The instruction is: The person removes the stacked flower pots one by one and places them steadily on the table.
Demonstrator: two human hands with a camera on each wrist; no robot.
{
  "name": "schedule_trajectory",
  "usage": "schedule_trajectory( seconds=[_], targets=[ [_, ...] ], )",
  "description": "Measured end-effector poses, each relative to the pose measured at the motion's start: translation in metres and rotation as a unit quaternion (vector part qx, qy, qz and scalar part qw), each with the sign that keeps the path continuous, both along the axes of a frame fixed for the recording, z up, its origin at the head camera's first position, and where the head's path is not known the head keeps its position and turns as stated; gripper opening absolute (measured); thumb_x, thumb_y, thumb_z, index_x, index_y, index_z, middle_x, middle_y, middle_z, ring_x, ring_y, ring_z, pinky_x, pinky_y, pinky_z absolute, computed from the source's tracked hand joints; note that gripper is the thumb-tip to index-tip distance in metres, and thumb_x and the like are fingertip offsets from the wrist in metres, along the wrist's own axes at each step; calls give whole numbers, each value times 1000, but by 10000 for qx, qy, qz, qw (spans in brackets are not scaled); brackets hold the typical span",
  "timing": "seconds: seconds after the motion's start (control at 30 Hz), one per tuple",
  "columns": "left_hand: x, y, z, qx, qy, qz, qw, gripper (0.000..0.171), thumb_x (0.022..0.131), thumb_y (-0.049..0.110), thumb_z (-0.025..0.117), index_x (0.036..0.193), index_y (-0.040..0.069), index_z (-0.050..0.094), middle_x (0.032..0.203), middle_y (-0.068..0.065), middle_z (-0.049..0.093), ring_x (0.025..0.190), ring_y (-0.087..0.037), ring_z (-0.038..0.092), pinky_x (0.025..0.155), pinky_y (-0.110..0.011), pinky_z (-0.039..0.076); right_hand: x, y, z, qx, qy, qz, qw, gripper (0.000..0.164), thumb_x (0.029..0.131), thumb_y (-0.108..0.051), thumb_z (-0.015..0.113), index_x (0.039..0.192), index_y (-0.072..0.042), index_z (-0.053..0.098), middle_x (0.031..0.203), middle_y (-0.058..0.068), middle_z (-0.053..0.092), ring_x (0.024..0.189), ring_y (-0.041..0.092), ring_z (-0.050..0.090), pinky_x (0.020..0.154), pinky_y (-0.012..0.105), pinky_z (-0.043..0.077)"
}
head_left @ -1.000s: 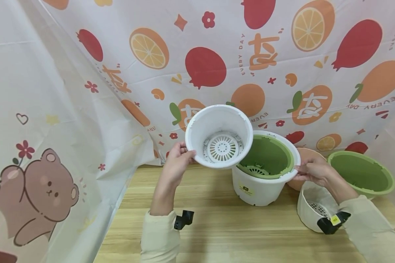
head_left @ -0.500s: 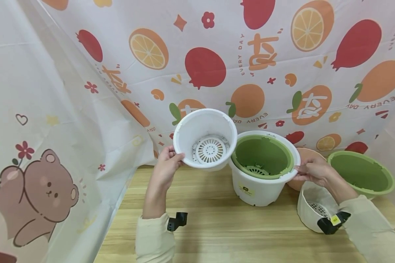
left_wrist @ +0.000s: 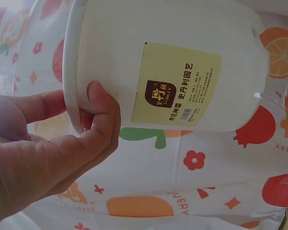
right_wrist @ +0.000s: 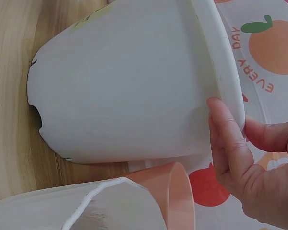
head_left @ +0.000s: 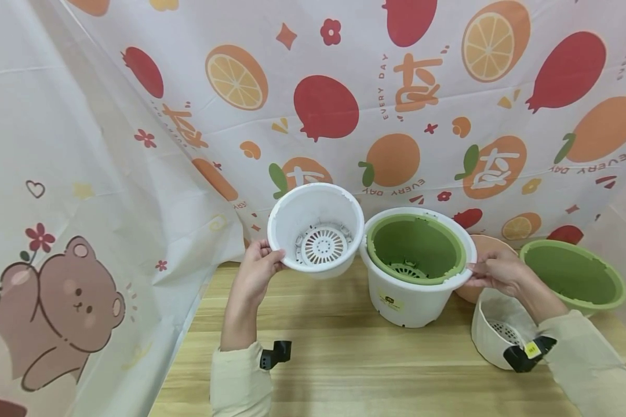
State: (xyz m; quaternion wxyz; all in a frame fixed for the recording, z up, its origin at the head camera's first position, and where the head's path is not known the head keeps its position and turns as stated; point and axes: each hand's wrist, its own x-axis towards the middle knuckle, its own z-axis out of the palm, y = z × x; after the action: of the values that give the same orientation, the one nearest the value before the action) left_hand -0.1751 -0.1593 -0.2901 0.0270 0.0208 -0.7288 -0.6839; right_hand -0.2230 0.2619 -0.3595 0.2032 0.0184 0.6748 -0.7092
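My left hand (head_left: pixel 255 267) pinches the rim of a small white flower pot (head_left: pixel 313 231), holding it tilted above the table so its slotted bottom shows. In the left wrist view the thumb is on one side of the rim and curled fingers (left_wrist: pixel 103 115) are on the other, beside a yellow label (left_wrist: pixel 175 86). My right hand (head_left: pixel 502 272) grips the rim of a larger white flower pot (head_left: pixel 404 304) that stands upright on the table. Inside that one sits a green flower pot (head_left: pixel 422 246). The right wrist view shows fingers (right_wrist: pixel 228 139) under the rim.
To the right stand an orange pot (head_left: pixel 472 293), partly hidden, a cream-white pot (head_left: pixel 487 341) with a perforated bottom, and another green pot (head_left: pixel 574 275). The wooden table (head_left: pixel 344 359) meets a fruit-printed curtain (head_left: pixel 198 35) at the back.
My left hand has carried the small white pot left and slightly down, away from above the larger pot. The right hand has kept its place on the larger pot's rim.
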Motion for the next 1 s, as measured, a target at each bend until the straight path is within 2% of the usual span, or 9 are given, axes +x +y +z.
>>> schedule_trajectory(
  seconds=[0.27,0.43,0.57,0.87,1.0],
  targets=[
    [-5,-4,-15,8,-115,3,9999,32,91,-9,39,120,-19,29,111,-34,45,79,-14,58,70,-19,51,0,0,-1,-26,9,-10,10000,20,89,14,41,74,6,52,79,13,56,68,24,65,69,36,55],
    [-9,-5,-25,16,-169,69,9998,32,90,-11,40,119,-19,29,99,-26,49,74,-15,58,67,-19,51,0,-1,0,43,6,-13,10000,20,90,13,42,74,5,52,80,14,54,69,24,65,70,36,54],
    [-12,-5,-35,37,-245,107,9996,32,89,-12,40,118,-19,29,98,-24,50,72,-13,57,66,-19,51,1,-1,0,36,7,-23,10000,21,89,13,42,73,5,52,80,14,53,68,24,65,69,36,55],
    [-24,-10,-63,89,-522,203,9984,31,88,-12,41,117,-21,30,95,-23,53,69,-11,57,69,-24,52,1,-1,0,7,37,-36,10000,21,88,14,42,74,5,54,80,12,55,68,24,65,69,37,55],
    [-29,-10,-75,216,-536,218,9981,33,88,-13,41,117,-21,30,91,-20,53,68,-11,57,66,-21,52,0,0,-1,13,46,-53,10000,19,88,15,43,77,6,54,81,12,55,69,24,65,70,38,54]
  ],
)
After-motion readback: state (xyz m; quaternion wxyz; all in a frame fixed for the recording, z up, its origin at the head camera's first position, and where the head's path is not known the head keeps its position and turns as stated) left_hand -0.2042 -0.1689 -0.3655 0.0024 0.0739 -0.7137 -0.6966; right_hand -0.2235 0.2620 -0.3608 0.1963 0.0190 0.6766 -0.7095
